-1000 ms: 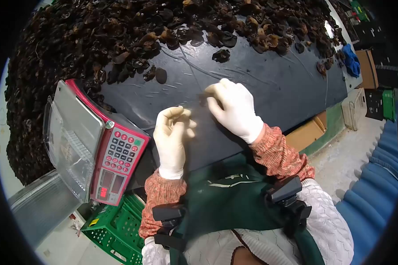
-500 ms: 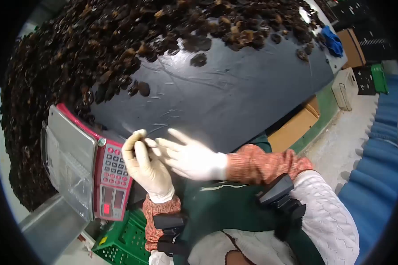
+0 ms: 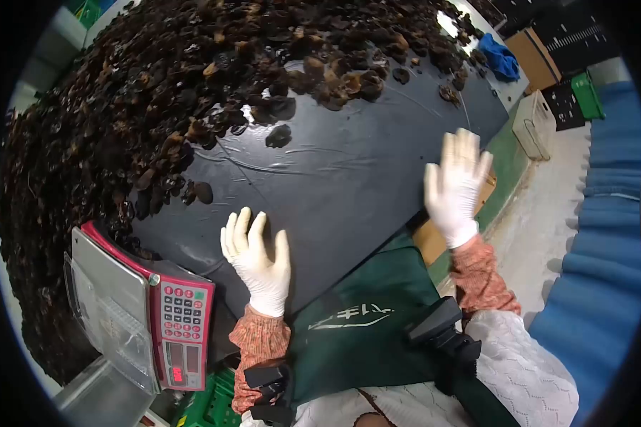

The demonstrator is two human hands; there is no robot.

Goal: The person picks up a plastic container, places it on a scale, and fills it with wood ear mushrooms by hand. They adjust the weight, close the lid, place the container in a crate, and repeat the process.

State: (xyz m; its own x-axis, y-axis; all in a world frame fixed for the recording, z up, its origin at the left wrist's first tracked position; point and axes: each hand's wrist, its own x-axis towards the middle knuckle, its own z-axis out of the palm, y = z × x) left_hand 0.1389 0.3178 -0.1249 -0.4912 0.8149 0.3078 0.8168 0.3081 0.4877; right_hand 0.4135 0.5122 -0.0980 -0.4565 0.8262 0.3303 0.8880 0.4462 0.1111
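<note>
White-gloved left hand (image 3: 260, 267) and white-gloved right hand (image 3: 456, 188) hold nothing visible, fingers (image 3: 463, 153) outstretched; glossy dark-brown flat pieces (image 3: 142, 114) heaped far and left on black plastic-covered desk (image 3: 363, 171), best handled lightly, clear of red-and-grey keypad scale (image 3: 183, 309).

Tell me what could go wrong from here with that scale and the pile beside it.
The left grip, open and empty, is close to the scale; a sideways sweep might bump it or press a key.

The clear plastic container on the scale appears to jut past the plate's edge, so a knock could shift it.

The dark pile reaches close to the scale; loose pieces might slide against it and disturb the reading.
</note>
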